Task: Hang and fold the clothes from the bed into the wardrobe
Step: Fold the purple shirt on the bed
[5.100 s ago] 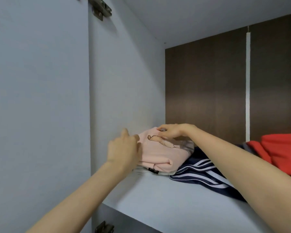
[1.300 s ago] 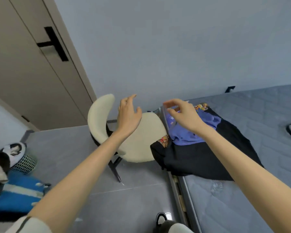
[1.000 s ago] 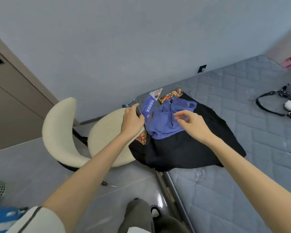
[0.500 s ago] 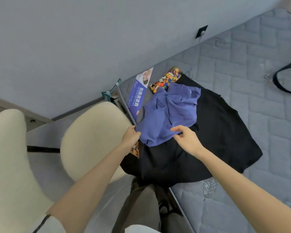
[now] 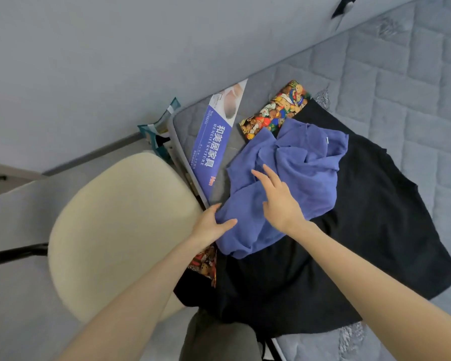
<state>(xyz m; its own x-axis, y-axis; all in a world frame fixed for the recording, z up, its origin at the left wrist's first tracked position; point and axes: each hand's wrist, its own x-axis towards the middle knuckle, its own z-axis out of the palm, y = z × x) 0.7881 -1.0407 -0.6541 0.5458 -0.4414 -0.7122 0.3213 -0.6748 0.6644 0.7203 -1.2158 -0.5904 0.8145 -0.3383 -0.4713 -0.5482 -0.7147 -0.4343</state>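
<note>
Atop black cloth [image 5: 349,230], crumpled blue garment [image 5: 297,173]

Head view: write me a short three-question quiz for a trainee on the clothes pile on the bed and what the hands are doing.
1. True or false: the blue-violet garment lies on top of the black garment.
2. The right hand reaches over the blue-violet garment, fingers straight. The left hand: A grips its near edge; B hovers clear of it; C is out of view.
3. Fill in: the cream chair stands to the person's ___ of the pile.
Key: 1 true; 2 A; 3 left.
</note>
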